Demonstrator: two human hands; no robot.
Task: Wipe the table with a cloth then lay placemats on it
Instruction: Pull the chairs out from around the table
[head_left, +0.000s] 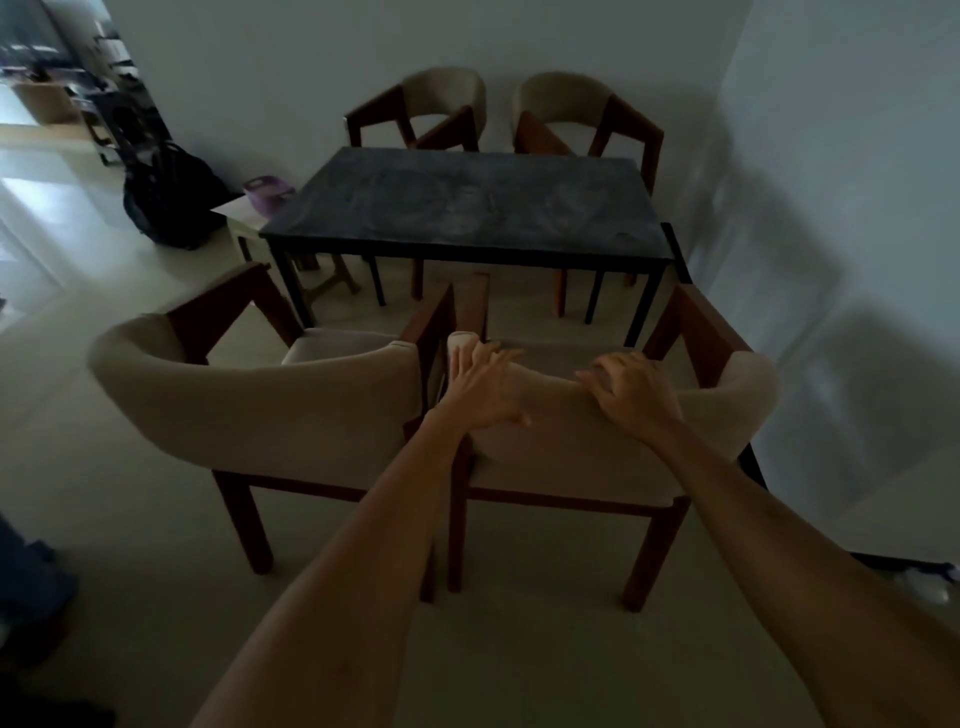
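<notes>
The dark table (467, 208) stands ahead with a bare, streaky top. No cloth or placemat is in view. Both my arms reach forward to the beige near-right chair (571, 452), which stands pulled back from the table's front edge. My left hand (483, 389) lies on the left end of its backrest with the fingers spread and stretched out. My right hand (634, 389) curls over the top edge of the backrest, fingers hooked over it.
A second beige chair (249, 400) stands close to the left of the one I touch. Two more chairs (441, 98) (566, 98) sit at the table's far side against the wall. A black backpack (166, 202) and a purple container (267, 195) on a small white side table are at the left.
</notes>
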